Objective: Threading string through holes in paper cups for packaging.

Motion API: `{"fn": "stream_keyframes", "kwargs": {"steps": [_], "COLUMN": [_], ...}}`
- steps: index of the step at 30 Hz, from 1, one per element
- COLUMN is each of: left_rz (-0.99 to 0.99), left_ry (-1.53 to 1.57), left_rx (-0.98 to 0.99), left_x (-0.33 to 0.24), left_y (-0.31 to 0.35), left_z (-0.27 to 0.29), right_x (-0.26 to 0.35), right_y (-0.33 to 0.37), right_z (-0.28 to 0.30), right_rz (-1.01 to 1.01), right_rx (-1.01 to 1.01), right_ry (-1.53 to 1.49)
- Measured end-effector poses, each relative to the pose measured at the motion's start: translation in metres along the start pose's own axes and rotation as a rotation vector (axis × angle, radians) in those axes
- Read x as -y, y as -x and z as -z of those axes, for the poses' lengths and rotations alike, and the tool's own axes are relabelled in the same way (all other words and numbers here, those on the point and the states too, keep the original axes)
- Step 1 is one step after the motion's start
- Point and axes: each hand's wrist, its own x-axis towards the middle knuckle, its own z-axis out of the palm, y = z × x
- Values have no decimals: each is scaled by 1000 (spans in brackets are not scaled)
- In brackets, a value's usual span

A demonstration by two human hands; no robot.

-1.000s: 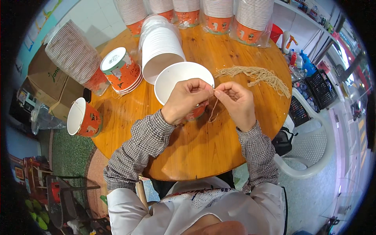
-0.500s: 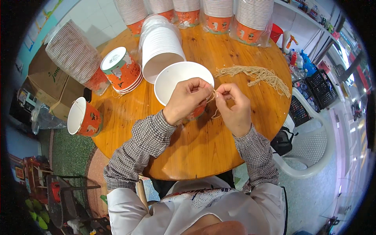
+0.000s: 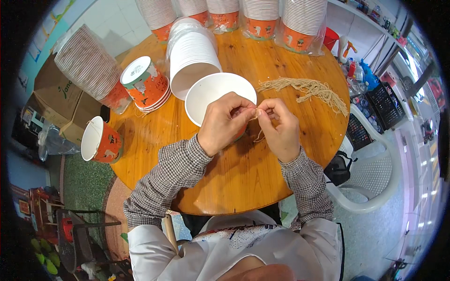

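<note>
A paper bucket [image 3: 208, 96], white inside and orange outside, stands on the round table with its mouth tipped up toward me. At its right rim my left hand [image 3: 224, 122] pinches a thin tan string [image 3: 258, 136], and my right hand [image 3: 281, 129] pinches the same string close beside it. The fingertips of both hands nearly meet, and a short end of string hangs below them. My left hand covers much of the bucket's near side. Whether the string passes through the rim cannot be made out. A bundle of loose tan strings [image 3: 311, 89] lies to the right.
A nested stack of white buckets [image 3: 194, 58] lies behind the bucket. Left are upside-down orange buckets [image 3: 147, 86], one bucket with a string handle [image 3: 105, 143] and a bagged stack [image 3: 89, 65]. More bagged stacks [image 3: 260, 21] line the far edge. A white chair [image 3: 370, 173] stands right.
Both hands have drawn slightly closer together at the string, with the left fingertips shifting a little right and down. The bucket has barely moved.
</note>
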Motion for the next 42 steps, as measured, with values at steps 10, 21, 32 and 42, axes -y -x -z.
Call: {"fn": "stream_keyframes", "kwargs": {"steps": [10,21,32,42], "left_rz": [260,609,409,299], "left_ry": [489,1035,690,505], "left_rx": [149,248,211,163], "left_x": [-3,-1,-6,-6], "left_y": [-11,-12,-7,-5], "left_z": [10,13,7,-1], "right_x": [3,0,-6,-6], "right_y": [-2,2,-4,-3], "right_z": [1,-2,7,7], "right_rz": [13,-42,38,-53], "right_rx": [-13,-16,-62,-84], "right_ry": [-5,-124,29,-62]}}
